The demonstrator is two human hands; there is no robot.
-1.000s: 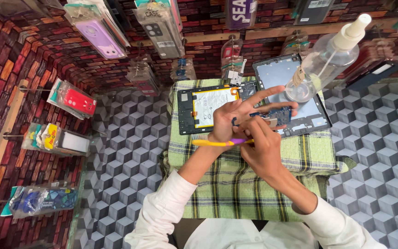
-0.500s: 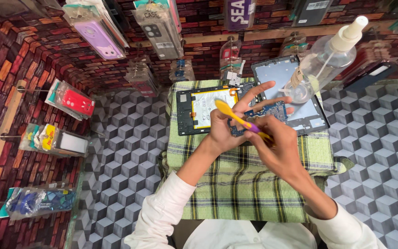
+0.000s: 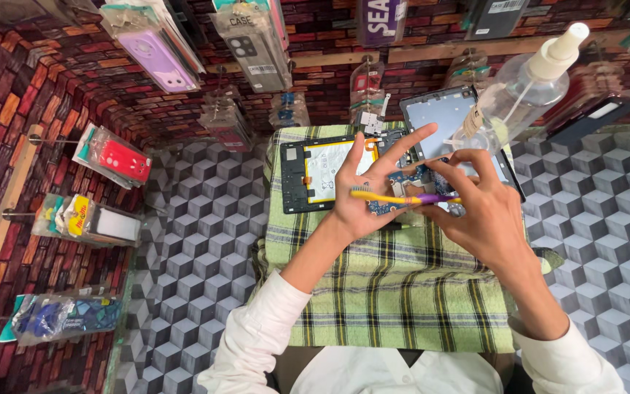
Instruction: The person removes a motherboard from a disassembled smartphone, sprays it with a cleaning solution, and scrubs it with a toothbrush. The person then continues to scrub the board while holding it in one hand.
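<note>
White sleeves at the near edge; both forearms reach out over a green plaid cloth (image 3: 395,292) spread on the table (image 3: 607,241), which has a grey cube pattern.

Right hand (image 3: 486,219): grip pinched shut on the purple handle end of a yellow-and-purple toothbrush (image 3: 402,198), held level.

Left hand (image 3: 370,190): fingers spread wide, palm down, nothing gripped. The brush's yellow head crosses over its fingers, touching or just above; cannot tell which.

Under the hands: an opened tablet (image 3: 326,175), back off, white battery showing, circuit board (image 3: 410,186) partly hidden.

Beyond: the removed tablet back panel (image 3: 439,117), then a clear spray bottle (image 3: 523,91) at its right.

Far wall: brick pattern, hanging phone cases (image 3: 158,55).
</note>
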